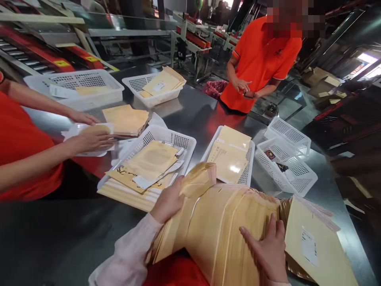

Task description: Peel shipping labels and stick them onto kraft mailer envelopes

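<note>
The envelope row [208,222] stretches lengthwise left to right; left grip [170,200] clasping it, right grip [269,248] spread wide against it.

"What lettering is showing on the desk [199,103] right now?"

"Big black strokes [121,171] on the partly covered envelope [119,177] in the middle basket [190,149], and I can't read a word!"

"Now the white label [309,246] on the large envelope [326,254], right side?"

"Dark print, barcode-like lines, far too small!"

"And the yellow stickers [61,63] on that red machinery [38,48]?"

"Blurred! The fine print [221,153] in the next basket [252,159] along? Illegible too."
</note>
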Action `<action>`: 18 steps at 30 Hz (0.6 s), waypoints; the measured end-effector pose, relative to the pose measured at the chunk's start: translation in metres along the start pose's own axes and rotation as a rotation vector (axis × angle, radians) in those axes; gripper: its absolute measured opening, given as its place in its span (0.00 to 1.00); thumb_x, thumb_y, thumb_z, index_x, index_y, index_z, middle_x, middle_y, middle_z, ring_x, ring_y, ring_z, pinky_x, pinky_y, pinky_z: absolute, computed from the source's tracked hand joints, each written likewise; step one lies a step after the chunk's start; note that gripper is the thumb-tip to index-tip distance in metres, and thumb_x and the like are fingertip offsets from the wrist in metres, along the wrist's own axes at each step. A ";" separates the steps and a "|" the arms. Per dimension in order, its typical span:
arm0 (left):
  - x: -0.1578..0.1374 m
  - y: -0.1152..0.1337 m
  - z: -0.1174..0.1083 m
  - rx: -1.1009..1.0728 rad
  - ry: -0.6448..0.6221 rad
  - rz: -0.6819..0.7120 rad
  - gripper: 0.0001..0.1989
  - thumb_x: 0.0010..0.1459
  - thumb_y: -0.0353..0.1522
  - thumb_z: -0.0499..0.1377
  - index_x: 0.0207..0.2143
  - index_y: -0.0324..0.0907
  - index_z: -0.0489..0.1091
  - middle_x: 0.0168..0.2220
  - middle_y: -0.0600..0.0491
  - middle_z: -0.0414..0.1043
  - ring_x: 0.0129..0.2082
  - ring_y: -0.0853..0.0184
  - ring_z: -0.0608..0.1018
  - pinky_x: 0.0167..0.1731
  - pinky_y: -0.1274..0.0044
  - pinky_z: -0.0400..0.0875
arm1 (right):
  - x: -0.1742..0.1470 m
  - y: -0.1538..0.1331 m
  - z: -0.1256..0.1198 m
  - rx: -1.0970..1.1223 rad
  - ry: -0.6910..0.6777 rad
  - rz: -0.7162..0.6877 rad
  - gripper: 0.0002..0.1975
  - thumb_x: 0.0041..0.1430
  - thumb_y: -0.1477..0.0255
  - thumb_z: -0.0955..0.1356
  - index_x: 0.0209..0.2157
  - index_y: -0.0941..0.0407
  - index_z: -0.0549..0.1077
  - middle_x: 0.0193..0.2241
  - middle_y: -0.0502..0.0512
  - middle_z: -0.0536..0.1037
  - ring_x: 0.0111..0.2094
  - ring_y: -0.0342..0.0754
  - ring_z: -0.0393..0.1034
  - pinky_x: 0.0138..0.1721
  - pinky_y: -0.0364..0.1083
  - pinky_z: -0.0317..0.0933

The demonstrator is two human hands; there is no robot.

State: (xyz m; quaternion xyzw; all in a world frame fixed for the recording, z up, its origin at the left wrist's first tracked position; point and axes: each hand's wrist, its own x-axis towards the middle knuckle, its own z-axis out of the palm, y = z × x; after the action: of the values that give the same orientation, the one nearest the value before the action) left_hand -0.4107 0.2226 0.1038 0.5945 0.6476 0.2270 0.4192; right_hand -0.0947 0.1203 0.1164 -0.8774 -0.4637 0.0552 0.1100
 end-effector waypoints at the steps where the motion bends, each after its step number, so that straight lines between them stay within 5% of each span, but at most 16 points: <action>1: -0.004 -0.002 -0.013 0.030 0.037 0.009 0.31 0.51 0.32 0.54 0.60 0.41 0.59 0.44 0.44 0.76 0.46 0.48 0.77 0.48 0.62 0.68 | 0.000 0.001 0.000 0.003 0.000 0.006 0.67 0.35 0.31 0.61 0.66 0.66 0.49 0.66 0.78 0.48 0.63 0.77 0.50 0.57 0.70 0.52; 5: -0.018 -0.006 -0.066 -0.348 0.196 0.019 0.31 0.51 0.38 0.58 0.58 0.44 0.58 0.54 0.49 0.71 0.51 0.54 0.75 0.47 0.68 0.72 | 0.000 0.004 0.000 0.004 -0.013 0.035 0.66 0.35 0.32 0.61 0.66 0.65 0.50 0.67 0.76 0.47 0.63 0.78 0.50 0.58 0.71 0.52; 8: -0.011 -0.010 -0.080 -0.664 0.146 -0.059 0.31 0.48 0.37 0.60 0.56 0.44 0.60 0.49 0.52 0.74 0.43 0.58 0.78 0.37 0.73 0.75 | 0.000 0.009 0.001 0.003 -0.016 0.041 0.65 0.36 0.33 0.62 0.66 0.64 0.50 0.67 0.75 0.47 0.62 0.78 0.51 0.57 0.70 0.52; 10: 0.003 -0.016 -0.064 -0.736 -0.018 -0.090 0.27 0.44 0.34 0.60 0.49 0.41 0.65 0.42 0.53 0.76 0.37 0.61 0.78 0.33 0.75 0.73 | 0.001 0.014 0.002 -0.006 -0.020 0.041 0.64 0.37 0.34 0.62 0.67 0.63 0.49 0.67 0.75 0.47 0.63 0.77 0.50 0.57 0.70 0.52; 13: 0.026 -0.027 -0.009 -0.743 -0.347 -0.187 0.20 0.37 0.31 0.57 0.38 0.40 0.68 0.31 0.55 0.75 0.31 0.64 0.76 0.29 0.77 0.71 | 0.003 0.023 0.003 -0.021 -0.049 0.055 0.63 0.38 0.35 0.62 0.67 0.62 0.48 0.67 0.74 0.46 0.63 0.75 0.50 0.58 0.69 0.52; 18: 0.050 -0.043 0.069 -0.653 -0.417 -0.368 0.18 0.32 0.28 0.56 0.32 0.42 0.64 0.19 0.61 0.66 0.21 0.69 0.70 0.19 0.80 0.62 | 0.006 0.038 0.005 0.027 -0.052 0.042 0.64 0.37 0.36 0.64 0.67 0.63 0.48 0.67 0.75 0.46 0.65 0.73 0.48 0.60 0.68 0.51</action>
State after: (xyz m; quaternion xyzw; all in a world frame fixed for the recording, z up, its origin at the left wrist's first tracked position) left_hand -0.3764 0.2484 0.0179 0.3381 0.5384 0.2166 0.7408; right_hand -0.0618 0.1057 0.1026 -0.8836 -0.4473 0.0865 0.1084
